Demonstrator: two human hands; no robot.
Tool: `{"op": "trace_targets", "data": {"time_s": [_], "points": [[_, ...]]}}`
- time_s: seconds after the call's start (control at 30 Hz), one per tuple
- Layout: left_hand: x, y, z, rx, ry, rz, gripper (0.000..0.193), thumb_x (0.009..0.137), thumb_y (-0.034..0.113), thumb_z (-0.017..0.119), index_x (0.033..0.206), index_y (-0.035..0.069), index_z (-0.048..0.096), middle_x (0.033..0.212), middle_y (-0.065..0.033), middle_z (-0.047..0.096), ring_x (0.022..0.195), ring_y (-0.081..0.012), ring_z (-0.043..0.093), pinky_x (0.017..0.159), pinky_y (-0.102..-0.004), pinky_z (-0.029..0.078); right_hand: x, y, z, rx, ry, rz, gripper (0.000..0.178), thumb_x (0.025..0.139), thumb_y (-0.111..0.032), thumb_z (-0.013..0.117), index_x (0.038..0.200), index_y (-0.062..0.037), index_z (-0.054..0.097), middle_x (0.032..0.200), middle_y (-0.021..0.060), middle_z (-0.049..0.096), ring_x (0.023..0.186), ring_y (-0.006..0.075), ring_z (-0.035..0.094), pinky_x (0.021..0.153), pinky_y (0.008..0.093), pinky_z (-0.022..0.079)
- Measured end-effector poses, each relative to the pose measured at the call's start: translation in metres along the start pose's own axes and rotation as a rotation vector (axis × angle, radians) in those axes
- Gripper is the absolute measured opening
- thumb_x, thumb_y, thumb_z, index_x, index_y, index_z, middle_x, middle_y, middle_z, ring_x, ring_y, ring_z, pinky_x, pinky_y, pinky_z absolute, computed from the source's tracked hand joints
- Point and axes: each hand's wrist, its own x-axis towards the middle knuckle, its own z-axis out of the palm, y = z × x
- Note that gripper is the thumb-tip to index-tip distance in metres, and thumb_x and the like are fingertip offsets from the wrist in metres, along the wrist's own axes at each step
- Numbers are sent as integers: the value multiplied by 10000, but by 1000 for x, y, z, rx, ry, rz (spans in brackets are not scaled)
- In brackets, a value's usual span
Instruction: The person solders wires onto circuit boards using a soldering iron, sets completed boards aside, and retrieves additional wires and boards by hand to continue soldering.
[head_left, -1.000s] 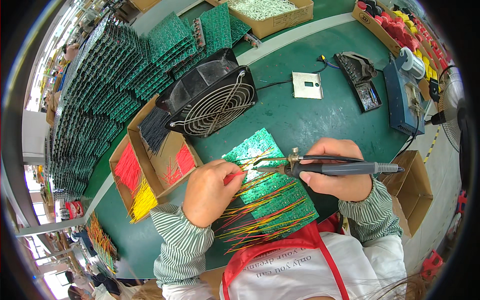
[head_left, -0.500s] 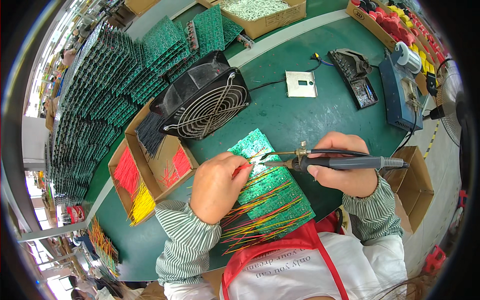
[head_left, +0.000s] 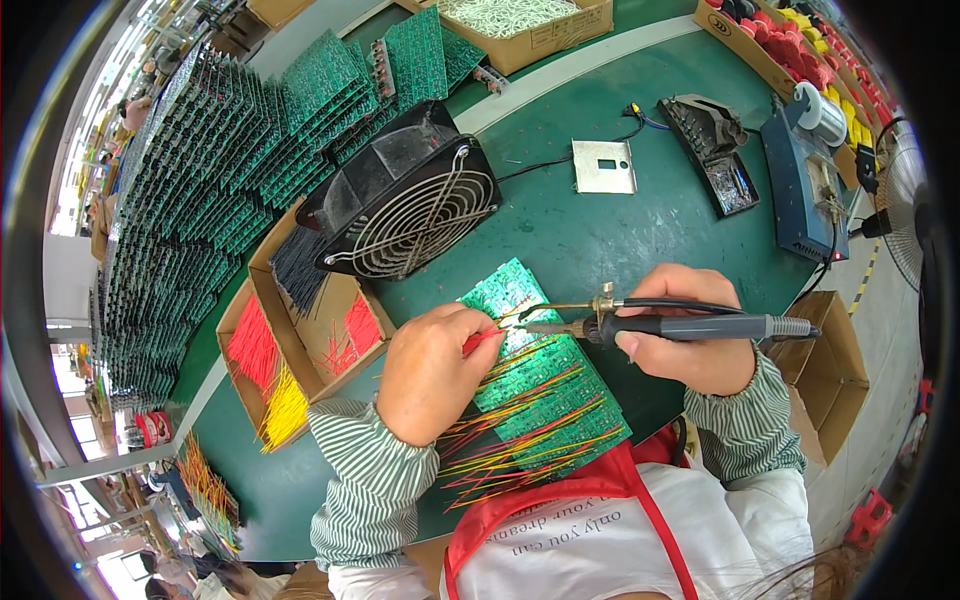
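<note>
A green circuit board panel [head_left: 555,375] lies in front of me, with red and yellow wires [head_left: 540,440] sticking out across its nearer part. My right hand [head_left: 690,325] is closed around a soldering iron [head_left: 700,327] that has a thin feed tube along its top. The iron's tip touches or hovers just over the board's upper part; which of the two I cannot tell. Close to that tip, my left hand [head_left: 435,370] pinches red wires [head_left: 482,340] between thumb and fingertips. Their far ends are lost in the glare on the board.
A black fan [head_left: 415,200] stands beyond my left hand. Beside it, a cardboard box [head_left: 325,370] holds red, yellow and black wires. Stacked circuit boards [head_left: 190,200] fill the left. At the right are a blue soldering station [head_left: 800,190], a black tray [head_left: 710,155] and a metal plate [head_left: 603,167].
Almost nothing differs. Both hands, the soldering iron and the board keep nearly the same places, with only a very slight shift of my left forearm.
</note>
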Motion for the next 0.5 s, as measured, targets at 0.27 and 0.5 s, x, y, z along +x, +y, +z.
{"op": "trace_targets", "data": {"time_s": [0.27, 0.5], "points": [[0, 6, -17, 50, 173, -25, 100, 767, 84, 708, 814, 2, 675, 710, -104, 606, 614, -230, 589, 553, -313, 452, -7, -1, -14, -2, 29, 37, 163, 722, -91, 727, 815, -9, 621, 684, 24, 633, 602, 64, 576, 546, 222, 460], [12, 14, 8, 26, 85, 83, 108, 778, 102, 701, 810, 6, 664, 705, -114, 594, 613, -259, 581, 557, -340, 449, -7, -3, -17, 4, 61, 114, 177, 713, -103, 728, 814, -9, 618, 682, 23, 627, 613, 59, 562, 553, 219, 450]]}}
